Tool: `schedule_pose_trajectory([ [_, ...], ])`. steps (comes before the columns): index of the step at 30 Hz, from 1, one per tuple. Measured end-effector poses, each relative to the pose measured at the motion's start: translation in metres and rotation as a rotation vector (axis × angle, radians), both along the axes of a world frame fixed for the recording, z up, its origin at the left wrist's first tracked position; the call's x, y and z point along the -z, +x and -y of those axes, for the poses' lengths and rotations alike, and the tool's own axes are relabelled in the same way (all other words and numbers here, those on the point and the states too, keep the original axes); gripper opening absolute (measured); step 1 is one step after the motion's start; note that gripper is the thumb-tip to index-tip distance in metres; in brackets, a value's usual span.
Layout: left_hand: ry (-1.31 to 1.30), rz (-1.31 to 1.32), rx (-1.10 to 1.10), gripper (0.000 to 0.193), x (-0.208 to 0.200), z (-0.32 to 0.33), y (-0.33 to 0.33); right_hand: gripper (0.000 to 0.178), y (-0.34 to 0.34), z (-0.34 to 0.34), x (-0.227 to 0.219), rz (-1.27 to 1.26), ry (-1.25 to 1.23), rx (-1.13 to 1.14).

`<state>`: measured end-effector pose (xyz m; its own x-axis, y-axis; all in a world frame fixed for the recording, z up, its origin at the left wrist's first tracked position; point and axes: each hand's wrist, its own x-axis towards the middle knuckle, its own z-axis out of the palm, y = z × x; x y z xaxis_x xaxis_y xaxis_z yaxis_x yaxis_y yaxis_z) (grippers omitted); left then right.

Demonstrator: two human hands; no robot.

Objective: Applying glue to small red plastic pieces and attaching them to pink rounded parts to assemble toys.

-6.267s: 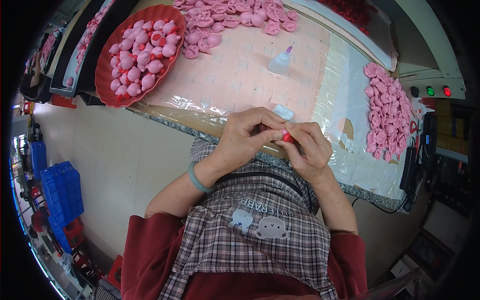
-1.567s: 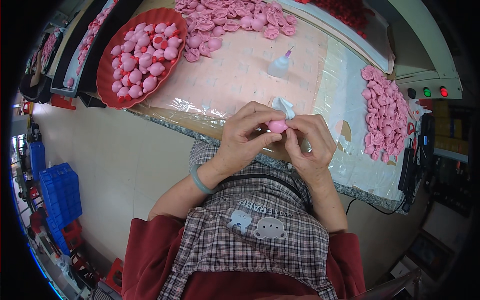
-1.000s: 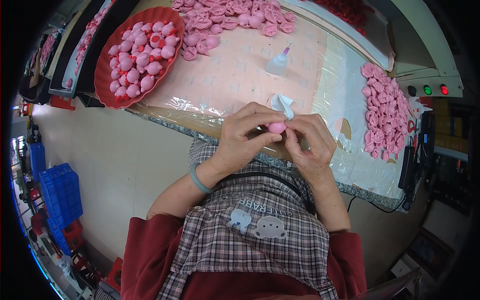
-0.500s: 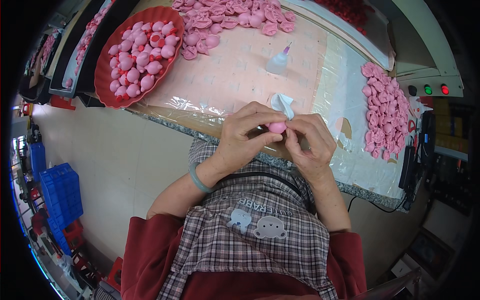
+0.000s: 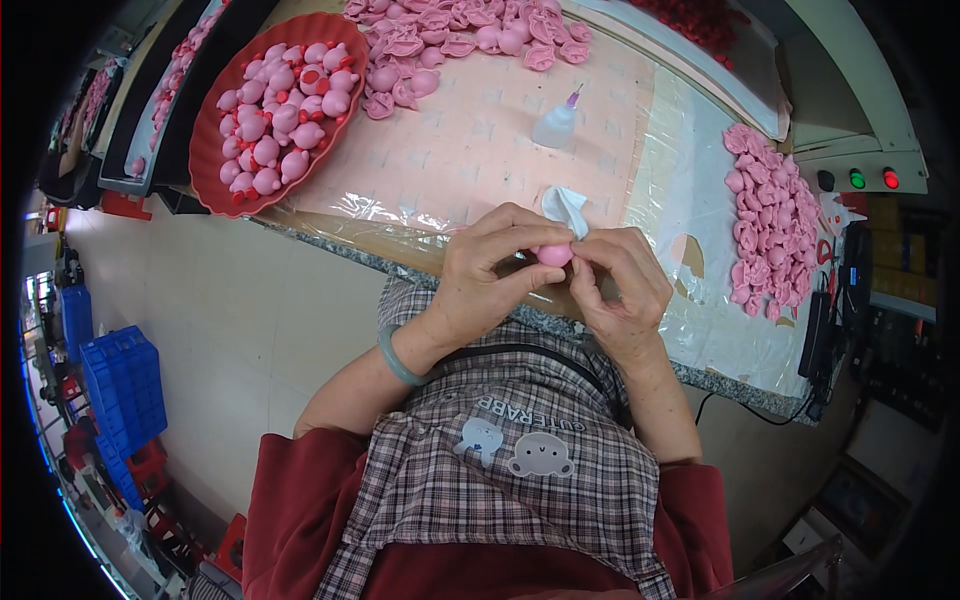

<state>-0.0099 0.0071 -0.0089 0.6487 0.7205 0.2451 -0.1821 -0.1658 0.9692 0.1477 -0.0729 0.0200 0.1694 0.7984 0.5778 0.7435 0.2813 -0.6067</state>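
Note:
Between my two hands, over the table's near edge, is a small round pink piece (image 5: 554, 255). My left hand (image 5: 490, 262) pinches it between thumb and fingers from the left. The thumb and fingertips of my right hand (image 5: 622, 285) are closed at its right side; whether they grip its edge or some small part cannot be made out. Just beyond the fingertips lies a crumpled white cloth or tissue (image 5: 566, 208). A translucent squeeze bottle (image 5: 555, 127) with a thin needle tip stands upright farther back on the table.
A red scalloped bowl (image 5: 205, 150) at the far left holds many pink ball-shaped pieces with red parts. Pink petal-like pieces (image 5: 460, 40) are heaped at the back, and another pile (image 5: 770, 225) lies at the right. Indicator lights (image 5: 873, 179) glow on a machine. Blue crates (image 5: 122, 385) stand on the floor.

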Motion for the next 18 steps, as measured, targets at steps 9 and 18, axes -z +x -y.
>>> schedule_pose_trajectory([
  [9,0.009,-0.015,0.001,0.032,-0.0005,-0.0005,-0.0001,0.021,-0.0008,0.0003,-0.0015,0.001,-0.007,0.004],
  [18,-0.007,-0.005,0.006,0.032,-0.0003,0.0000,-0.0004,0.023,0.0001,-0.0003,0.0014,0.014,0.026,-0.004],
])
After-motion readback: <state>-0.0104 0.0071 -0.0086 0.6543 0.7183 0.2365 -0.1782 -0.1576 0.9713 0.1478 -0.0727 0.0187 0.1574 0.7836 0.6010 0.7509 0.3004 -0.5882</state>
